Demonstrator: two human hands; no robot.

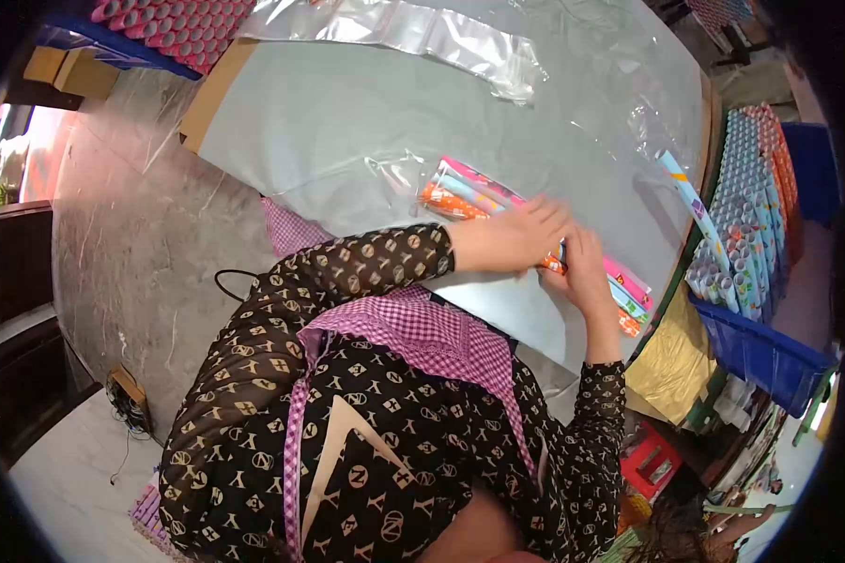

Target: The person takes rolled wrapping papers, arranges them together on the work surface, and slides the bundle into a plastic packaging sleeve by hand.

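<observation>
A bundle of wrapping paper rolls (483, 198), with pink, light blue and orange prints, lies slantwise on the grey table near my body. Clear plastic shows around its left end. My left hand (521, 235) reaches across the middle of the bundle, its fingers over the far side and slightly blurred. Close beside it, my right hand (584, 272) is closed around the rolls, fingers over the top and thumb on the near side. Both hands hide the middle of the bundle; its right end sticks out past my right wrist.
Clear plastic bags (460, 47) lie at the table's far side. One loose roll (693, 208) leans at the right edge, beside a blue crate (765, 352) packed with rolls. Another blue crate (84, 39) of pink rolls stands at the upper left. A red stool (650, 462) is at lower right.
</observation>
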